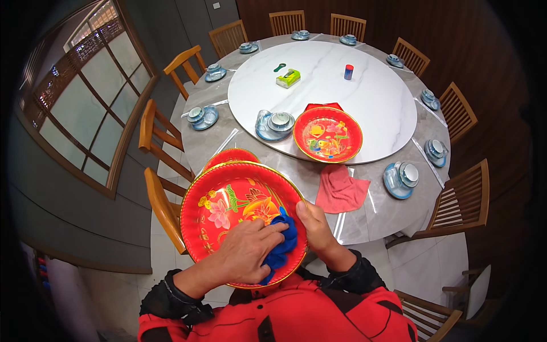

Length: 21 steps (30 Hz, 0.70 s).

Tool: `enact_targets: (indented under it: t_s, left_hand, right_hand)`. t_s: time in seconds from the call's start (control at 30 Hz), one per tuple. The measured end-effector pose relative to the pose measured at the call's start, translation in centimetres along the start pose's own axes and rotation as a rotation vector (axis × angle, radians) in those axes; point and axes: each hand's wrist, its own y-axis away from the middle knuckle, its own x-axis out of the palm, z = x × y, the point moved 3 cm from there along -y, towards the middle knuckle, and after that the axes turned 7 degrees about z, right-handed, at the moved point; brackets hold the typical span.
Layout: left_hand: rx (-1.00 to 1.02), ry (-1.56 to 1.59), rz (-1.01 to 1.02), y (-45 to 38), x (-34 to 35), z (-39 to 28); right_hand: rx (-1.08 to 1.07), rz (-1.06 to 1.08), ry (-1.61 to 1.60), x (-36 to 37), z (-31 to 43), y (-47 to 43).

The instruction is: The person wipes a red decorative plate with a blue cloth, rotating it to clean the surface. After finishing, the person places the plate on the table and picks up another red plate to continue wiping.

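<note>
A red basin (pixel 218 201) with a gold rim and printed lotus flowers is held tilted in front of my chest, its inside facing me. My right hand (pixel 317 224) grips its right rim, thumb on the inner wall. With my left hand (pixel 252 246) I press a blue cloth (pixel 284 241) against the basin's inner right side; part of the cloth is hidden under my fingers. Behind this basin shows the rim of another red vessel (pixel 233 155), mostly covered. A second patterned red basin (pixel 328 134) rests across the front edge of the white turntable (pixel 265 55).
A pink cloth (pixel 343 190) lies on the grey round table (pixel 295 173). Wrapped dish sets, one a blue-white set (pixel 401 179), ring the table. The turntable holds a green tissue pack (pixel 288 78), a red-and-blue container (pixel 348 72) and a green object (pixel 280 67). Wooden chairs (pixel 463 196) surround it.
</note>
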Motion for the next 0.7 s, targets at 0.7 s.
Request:
enact_targets:
  t_s: [0.7]
  left_hand:
    - [-0.263, -0.362, -0.339, 2.3, -0.9, 2.8]
  right_hand:
    - [0.011, 0.041, -0.047, 0.7, 0.4, 1.6]
